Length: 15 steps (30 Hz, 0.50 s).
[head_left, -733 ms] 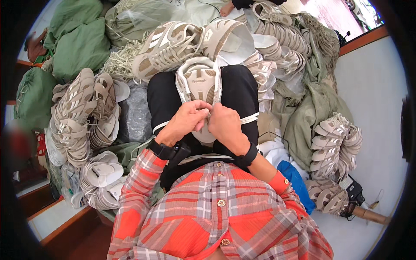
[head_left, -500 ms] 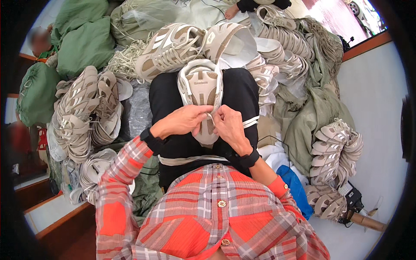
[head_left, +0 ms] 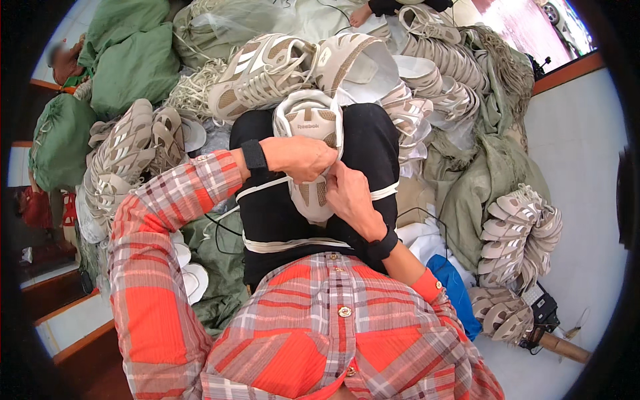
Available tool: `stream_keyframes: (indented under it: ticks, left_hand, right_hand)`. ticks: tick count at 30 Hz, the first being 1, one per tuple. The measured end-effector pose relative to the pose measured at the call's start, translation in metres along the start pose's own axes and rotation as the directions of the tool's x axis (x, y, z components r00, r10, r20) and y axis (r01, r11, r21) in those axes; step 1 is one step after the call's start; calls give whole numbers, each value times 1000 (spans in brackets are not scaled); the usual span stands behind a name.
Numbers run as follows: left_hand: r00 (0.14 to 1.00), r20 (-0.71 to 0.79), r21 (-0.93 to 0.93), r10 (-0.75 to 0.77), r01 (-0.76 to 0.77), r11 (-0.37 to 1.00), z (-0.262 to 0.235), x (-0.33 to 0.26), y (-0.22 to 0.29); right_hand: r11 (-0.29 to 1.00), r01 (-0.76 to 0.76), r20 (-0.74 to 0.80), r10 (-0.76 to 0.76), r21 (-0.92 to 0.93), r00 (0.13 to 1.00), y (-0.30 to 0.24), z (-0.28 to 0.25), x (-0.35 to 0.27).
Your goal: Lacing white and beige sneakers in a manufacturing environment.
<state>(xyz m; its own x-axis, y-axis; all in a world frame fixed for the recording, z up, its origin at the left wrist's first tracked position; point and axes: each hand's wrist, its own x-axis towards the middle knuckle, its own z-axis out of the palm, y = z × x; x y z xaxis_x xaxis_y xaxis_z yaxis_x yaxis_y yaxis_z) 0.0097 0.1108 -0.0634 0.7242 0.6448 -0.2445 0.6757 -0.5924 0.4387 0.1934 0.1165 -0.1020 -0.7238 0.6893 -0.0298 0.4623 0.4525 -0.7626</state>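
Note:
A beige and white shoe upper (head_left: 310,200) lies across my black-clad thighs, its tongue (head_left: 308,126) towards the far side. My left hand (head_left: 303,159) reaches over its middle from the left, fingers closed at the right edge. What those fingertips hold is hidden. Just below, my right hand (head_left: 350,197) pinches at the same edge, where a pale shoelace appears to run between the fingers. The fingertips of both hands meet there. Beyond my knees stand a finished-looking beige shoe (head_left: 261,77) and another upper (head_left: 347,63).
Stacked shoe uppers lie left (head_left: 123,157), far right (head_left: 443,67) and right (head_left: 517,233). Loose laces (head_left: 193,87) hang beyond my knees. Green sacks (head_left: 137,73) stand far left; sage cloth (head_left: 467,193) lies right. Pale cord (head_left: 293,247) crosses my thighs. Another person's hand (head_left: 360,15) shows at the top.
My left hand has moved right and slightly up across the upper, with its elbow swinging outward. The right hand stays near the same edge, its fingertips now against the left ones.

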Motion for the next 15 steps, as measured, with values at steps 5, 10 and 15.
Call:
stream_keyframes:
  ticks: [5,10,15]
  left_hand:
    - [968,-172,128,-185,208,970,-3,-4,19]
    - [777,-445,229,-445,579,782,-39,-57,23]
    - [620,41,-673,-783,597,437,-24,-77,32]
  right_hand:
    - [987,155,8,-155,48,988,12,-15,0]
    - [946,287,-40,-296,-150,954,-9,-48,-24]
    - [954,164,233,-105,-252,967,6,-39,-32]
